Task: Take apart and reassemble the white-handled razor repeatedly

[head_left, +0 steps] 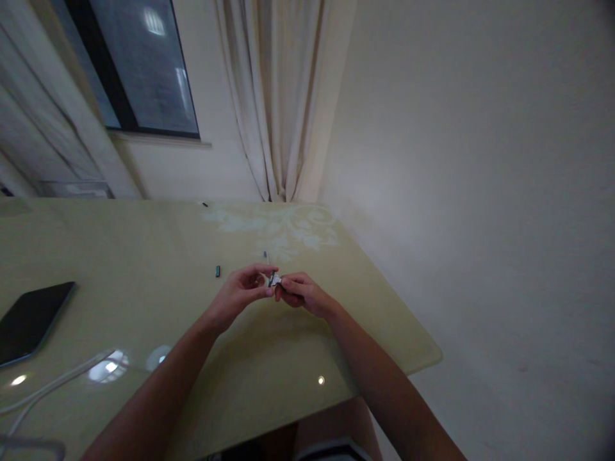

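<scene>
My left hand (247, 285) pinches a small white-and-dark piece (274, 280) between thumb and fingertips, just above the table. My right hand (305, 294) meets it from the other side, its thumb and fingers closed on the pale right end of the same piece. It is too small to tell its kind, and the fingers partly cover it. Just behind the fingertips a thin pale stick-like thing (266, 256) with a bluish tip lies on the table. A small dark rectangular piece (218, 271) rests to the left of my left hand.
The glossy yellowish table (144, 256) has its rounded right corner near a pale wall (480, 192). A dark flat tablet-like device (33, 320) lies at the left, with a white cable (57, 384) in front. A tiny dark thing (205, 205) sits at the far edge.
</scene>
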Action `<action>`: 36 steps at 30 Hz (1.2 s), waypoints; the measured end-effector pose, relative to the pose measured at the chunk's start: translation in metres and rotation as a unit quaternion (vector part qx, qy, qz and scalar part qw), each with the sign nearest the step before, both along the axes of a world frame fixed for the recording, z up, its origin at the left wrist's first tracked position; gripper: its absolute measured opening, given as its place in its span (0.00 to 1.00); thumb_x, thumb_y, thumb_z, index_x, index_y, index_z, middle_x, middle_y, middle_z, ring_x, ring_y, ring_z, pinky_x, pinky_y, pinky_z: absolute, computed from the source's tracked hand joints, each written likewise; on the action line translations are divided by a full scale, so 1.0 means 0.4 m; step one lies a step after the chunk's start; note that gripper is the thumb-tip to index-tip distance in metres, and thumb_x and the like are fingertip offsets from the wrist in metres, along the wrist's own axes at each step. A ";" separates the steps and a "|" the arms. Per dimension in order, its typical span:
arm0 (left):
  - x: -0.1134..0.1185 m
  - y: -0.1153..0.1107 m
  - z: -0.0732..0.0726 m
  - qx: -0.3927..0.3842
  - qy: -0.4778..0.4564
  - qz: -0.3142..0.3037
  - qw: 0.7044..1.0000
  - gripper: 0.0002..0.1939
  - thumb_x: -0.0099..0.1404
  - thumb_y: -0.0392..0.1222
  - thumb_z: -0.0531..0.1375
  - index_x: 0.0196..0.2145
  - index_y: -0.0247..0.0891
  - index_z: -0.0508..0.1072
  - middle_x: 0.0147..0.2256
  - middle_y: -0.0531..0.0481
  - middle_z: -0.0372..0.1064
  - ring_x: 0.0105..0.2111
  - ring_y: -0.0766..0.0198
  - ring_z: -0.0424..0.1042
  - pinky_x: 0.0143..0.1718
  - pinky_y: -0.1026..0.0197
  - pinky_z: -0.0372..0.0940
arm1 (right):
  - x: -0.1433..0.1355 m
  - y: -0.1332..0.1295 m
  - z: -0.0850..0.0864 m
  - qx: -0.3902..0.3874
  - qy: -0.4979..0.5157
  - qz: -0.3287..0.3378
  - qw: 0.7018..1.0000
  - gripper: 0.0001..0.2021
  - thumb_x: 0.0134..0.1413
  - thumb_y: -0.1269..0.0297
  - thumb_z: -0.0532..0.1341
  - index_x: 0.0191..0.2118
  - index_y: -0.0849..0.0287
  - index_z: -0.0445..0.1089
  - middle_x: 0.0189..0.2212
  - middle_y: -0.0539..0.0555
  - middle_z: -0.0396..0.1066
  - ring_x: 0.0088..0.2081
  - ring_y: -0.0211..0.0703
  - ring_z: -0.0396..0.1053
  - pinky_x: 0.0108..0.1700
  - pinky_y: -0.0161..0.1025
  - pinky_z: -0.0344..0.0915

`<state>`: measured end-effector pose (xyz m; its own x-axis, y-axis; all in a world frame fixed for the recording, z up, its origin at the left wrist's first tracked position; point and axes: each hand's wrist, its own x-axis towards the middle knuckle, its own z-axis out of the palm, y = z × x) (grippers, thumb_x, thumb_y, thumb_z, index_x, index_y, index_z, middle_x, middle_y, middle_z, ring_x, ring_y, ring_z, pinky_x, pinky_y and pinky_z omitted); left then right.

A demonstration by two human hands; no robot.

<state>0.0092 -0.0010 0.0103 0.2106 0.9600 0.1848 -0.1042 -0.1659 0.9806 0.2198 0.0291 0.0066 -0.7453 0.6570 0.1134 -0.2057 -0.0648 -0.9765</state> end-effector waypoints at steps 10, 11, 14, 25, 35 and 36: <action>0.002 -0.004 0.004 -0.022 -0.018 -0.004 1.000 0.25 0.49 0.44 0.78 0.45 0.39 0.81 0.31 0.53 0.73 0.30 0.65 0.70 0.35 0.61 0.64 | 0.000 0.001 0.000 0.001 0.007 0.003 1.000 0.25 0.62 0.42 0.64 0.34 0.65 0.76 0.16 0.41 0.50 0.18 0.30 0.43 0.22 0.34 0.38; 0.003 -0.004 0.003 -0.022 -0.020 -0.005 1.000 0.25 0.49 0.44 0.78 0.45 0.39 0.81 0.30 0.53 0.73 0.30 0.65 0.70 0.35 0.61 0.64 | 0.000 0.001 0.000 0.002 0.007 0.004 1.000 0.25 0.62 0.42 0.64 0.34 0.65 0.76 0.16 0.40 0.50 0.18 0.30 0.43 0.22 0.34 0.38; 0.003 -0.004 0.001 -0.020 -0.027 -0.008 0.999 0.25 0.50 0.44 0.78 0.45 0.39 0.81 0.31 0.53 0.74 0.30 0.65 0.70 0.35 0.61 0.64 | 0.000 0.001 -0.001 0.003 0.005 0.005 1.000 0.25 0.62 0.42 0.64 0.34 0.65 0.76 0.16 0.41 0.51 0.18 0.30 0.43 0.22 0.34 0.39; 0.006 -0.007 0.006 -0.024 -0.040 -0.017 0.999 0.25 0.50 0.45 0.78 0.46 0.41 0.82 0.32 0.52 0.75 0.32 0.64 0.72 0.39 0.60 0.66 | 0.000 0.000 0.000 0.015 0.007 0.002 1.000 0.26 0.63 0.42 0.63 0.34 0.65 0.76 0.16 0.41 0.50 0.18 0.31 0.43 0.22 0.34 0.39; -0.001 -0.003 0.002 -0.011 -0.025 0.014 1.000 0.25 0.51 0.47 0.78 0.47 0.42 0.83 0.35 0.50 0.74 0.35 0.63 0.70 0.40 0.60 0.66 | 0.000 -0.001 0.002 0.010 -0.007 -0.017 1.000 0.28 0.59 0.38 0.64 0.33 0.65 0.76 0.15 0.41 0.50 0.18 0.30 0.43 0.22 0.34 0.39; -0.004 -0.002 0.003 -0.003 -0.020 0.028 0.999 0.25 0.51 0.47 0.77 0.47 0.43 0.83 0.36 0.50 0.74 0.35 0.63 0.70 0.40 0.61 0.66 | 0.001 0.001 0.002 0.009 -0.005 -0.025 1.000 0.28 0.58 0.37 0.65 0.32 0.65 0.77 0.14 0.41 0.50 0.18 0.30 0.43 0.22 0.34 0.39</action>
<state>0.0074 -0.0017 0.0113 0.1492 0.9712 0.1860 -0.1338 -0.1666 0.9769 0.2203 0.0294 0.0074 -0.7132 0.6909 0.1181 -0.1991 -0.0381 -0.9792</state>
